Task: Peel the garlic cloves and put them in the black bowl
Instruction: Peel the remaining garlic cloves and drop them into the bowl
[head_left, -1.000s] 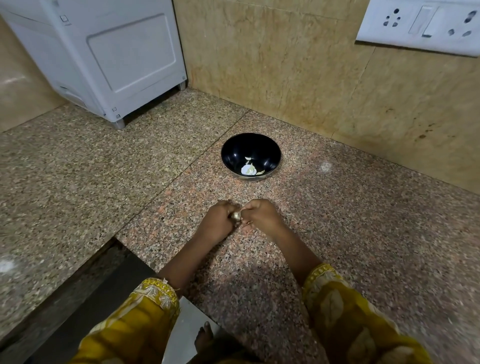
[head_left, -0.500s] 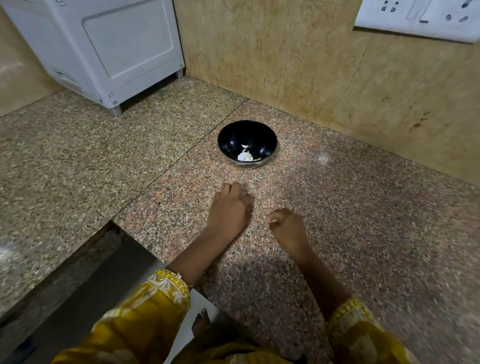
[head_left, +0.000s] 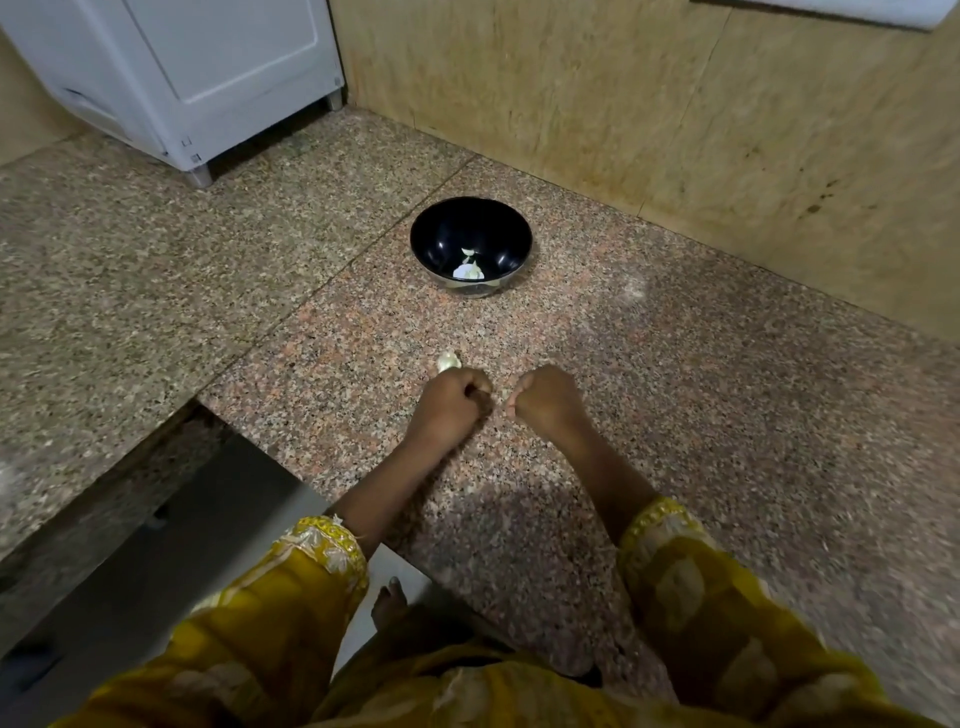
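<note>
Head view: round glossy black bowl (head_left: 470, 228) on speckled granite worktop (head_left: 675, 415), pale bits (head_left: 470, 270) inside. Whitish garlic clove (head_left: 448, 360) just beside curled left hand (head_left: 457, 402), grip unclear; right hand (head_left: 543, 400) curled, contents can't tell. Risk: loose clove rolls off near worktop edge if nudged.

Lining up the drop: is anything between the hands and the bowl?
Nothing visible blocks it. Only a pale garlic piece lies at the far edge of the left hand; the counter from there to the bowl shows nothing else.
</note>
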